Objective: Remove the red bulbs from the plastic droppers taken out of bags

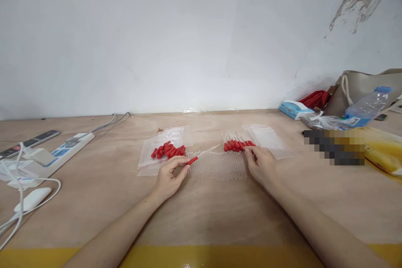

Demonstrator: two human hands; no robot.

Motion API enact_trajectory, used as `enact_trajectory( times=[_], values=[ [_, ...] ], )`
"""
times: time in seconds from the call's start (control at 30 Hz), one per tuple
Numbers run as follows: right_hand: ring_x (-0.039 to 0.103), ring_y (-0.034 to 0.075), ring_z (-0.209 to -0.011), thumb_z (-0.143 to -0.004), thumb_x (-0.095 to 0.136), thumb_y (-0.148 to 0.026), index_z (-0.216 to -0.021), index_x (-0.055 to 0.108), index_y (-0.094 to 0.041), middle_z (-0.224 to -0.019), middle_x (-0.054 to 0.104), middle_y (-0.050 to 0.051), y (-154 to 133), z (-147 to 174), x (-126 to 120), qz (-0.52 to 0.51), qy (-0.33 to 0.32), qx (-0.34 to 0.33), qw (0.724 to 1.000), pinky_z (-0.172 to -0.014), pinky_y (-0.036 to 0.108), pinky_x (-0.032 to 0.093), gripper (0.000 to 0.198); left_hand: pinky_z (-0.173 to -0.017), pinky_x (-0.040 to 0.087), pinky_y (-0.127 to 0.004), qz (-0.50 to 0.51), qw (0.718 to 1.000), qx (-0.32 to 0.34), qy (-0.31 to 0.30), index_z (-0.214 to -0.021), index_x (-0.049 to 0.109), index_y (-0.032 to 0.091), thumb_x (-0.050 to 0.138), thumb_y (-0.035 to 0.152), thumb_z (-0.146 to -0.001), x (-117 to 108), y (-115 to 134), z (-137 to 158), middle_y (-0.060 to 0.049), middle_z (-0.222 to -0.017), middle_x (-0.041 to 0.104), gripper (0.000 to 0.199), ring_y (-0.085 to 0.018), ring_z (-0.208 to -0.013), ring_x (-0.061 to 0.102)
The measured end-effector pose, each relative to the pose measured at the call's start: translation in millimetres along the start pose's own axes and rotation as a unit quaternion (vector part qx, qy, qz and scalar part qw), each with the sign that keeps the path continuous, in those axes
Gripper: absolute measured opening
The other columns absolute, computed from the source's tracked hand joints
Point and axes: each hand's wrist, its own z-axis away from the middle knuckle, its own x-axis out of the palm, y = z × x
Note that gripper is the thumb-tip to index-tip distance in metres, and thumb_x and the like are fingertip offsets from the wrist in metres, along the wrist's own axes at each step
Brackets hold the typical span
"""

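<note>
Between thumb and fingers, my left hand [171,178] pinches the red bulb of a dropper [192,160], whose thin clear tube points up and right. Behind that hand, loose red rubber bulbs [168,150] lie heaped on a clear plastic bag [147,157]. A row of clear thin tubes [216,166] lies side by side on the table between my hands. My right hand [260,165] has its curled fingertips against the right end of a row of red-bulbed droppers [235,145], their tubes pointing away from me. Whatever may be in its fingers is hidden.
Another clear bag [266,137] lies beyond my right hand. At left are a power strip [65,150], white cables, a remote [34,142] and a white case [33,199]. A tissue pack [295,109], a bottle [372,102] and a yellow bag [381,153] are at right.
</note>
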Motion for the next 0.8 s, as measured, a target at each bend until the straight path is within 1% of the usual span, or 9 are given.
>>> enact_trajectory(
  times=[0.07,0.1,0.2,0.27,0.37,0.47,0.6,0.67,0.8],
  values=[
    [0.054,0.018,-0.088,-0.086,0.038,-0.031,-0.098,0.059,-0.017,-0.093,0.06,0.009,-11.6,3.2,-2.5,-0.012,0.04,-0.081,0.996,-0.078,0.031,0.041,0.028,-0.08,0.049,-0.034,-0.004,0.999,0.023,-0.027,-0.091,0.061,0.019,0.055,0.018,-0.078,2.2,3.6,0.2,-0.007,-0.09,0.063,0.014,-0.017,-0.089,0.058],
    [0.053,0.019,-0.094,-0.085,0.041,-0.031,-0.104,0.058,-0.018,-0.099,0.06,0.01,-17.7,5.5,-3.2,-0.005,0.039,-0.134,0.99,-0.083,0.034,0.039,0.028,-0.079,0.048,-0.034,-0.003,0.998,0.031,-0.047,-0.091,0.061,0.019,0.054,0.018,-0.078,3.3,6.1,0.7,-0.007,-0.09,0.063,0.015,-0.017,-0.088,0.058],
    [0.048,0.021,-0.103,-0.082,0.049,-0.032,-0.112,0.054,-0.022,-0.107,0.059,0.008,-35.0,13.7,-1.1,0.037,-0.015,-0.277,0.96,-0.093,0.042,0.029,0.032,-0.078,0.048,-0.033,-0.003,0.994,0.054,-0.094,-0.094,0.061,0.019,0.053,0.017,-0.079,5.6,14.6,3.2,-0.008,-0.093,0.062,0.017,-0.016,-0.087,0.058],
    [0.051,0.019,-0.097,-0.082,0.05,-0.031,-0.111,0.055,-0.023,-0.098,0.063,0.006,-43.6,19.3,3.8,0.049,-0.039,-0.322,0.945,-0.095,0.045,0.023,0.03,-0.077,0.048,-0.032,-0.006,0.991,0.072,-0.11,-0.096,0.061,0.019,0.051,0.017,-0.08,6.5,19.6,4.8,-0.008,-0.093,0.062,0.019,-0.016,-0.086,0.058],
    [0.053,0.014,-0.08,-0.083,0.049,-0.027,-0.105,0.058,-0.023,-0.076,0.063,0.001,-50.5,25.3,13.0,0.051,-0.048,-0.343,0.937,-0.095,0.044,0.021,0.024,-0.075,0.048,-0.031,-0.003,0.986,0.098,-0.136,-0.097,0.061,0.018,0.048,0.018,-0.082,7.4,25.5,5.9,-0.009,-0.093,0.062,0.02,-0.016,-0.086,0.058],
    [0.05,0.011,-0.069,-0.084,0.048,-0.026,-0.096,0.062,-0.023,-0.064,0.058,-0.002,-53.0,28.4,18.8,0.049,-0.052,-0.345,0.936,-0.092,0.04,0.023,0.018,-0.078,0.046,-0.034,-0.037,0.983,0.112,-0.143,-0.102,0.059,0.019,0.05,0.021,-0.081,8.8,29.8,5.7,-0.01,-0.096,0.062,0.023,-0.018,-0.089,0.057],
    [0.047,0.01,-0.065,-0.084,0.047,-0.026,-0.088,0.063,-0.022,-0.06,0.055,-0.003,-55.8,30.5,18.5,0.04,-0.047,-0.353,0.934,-0.087,0.037,0.025,0.016,-0.08,0.039,-0.037,-0.118,0.97,0.154,-0.146,-0.1,0.059,0.022,0.056,0.027,-0.079,12.8,31.7,5.2,-0.006,-0.089,0.064,0.022,-0.019,-0.085,0.056],
    [0.046,0.01,-0.065,-0.084,0.047,-0.025,-0.086,0.063,-0.022,-0.058,0.054,-0.003,-56.6,31.5,16.5,0.035,-0.044,-0.365,0.929,-0.086,0.036,0.026,0.016,-0.077,0.037,-0.036,-0.143,0.964,0.166,-0.152,-0.092,0.061,0.021,0.051,0.026,-0.082,14.0,31.9,6.1,-0.004,-0.079,0.065,0.014,-0.017,-0.077,0.055],
    [0.044,0.01,-0.063,-0.083,0.048,-0.023,-0.084,0.063,-0.023,-0.054,0.052,-0.005,-55.9,33.7,13.2,0.029,-0.031,-0.399,0.916,-0.087,0.036,0.025,0.015,-0.075,0.035,-0.035,-0.165,0.954,0.175,-0.177,-0.086,0.061,0.02,0.043,0.021,-0.085,13.7,34.7,9.9,-0.003,-0.071,0.062,0.017,-0.015,-0.07,0.053]
  ],
)
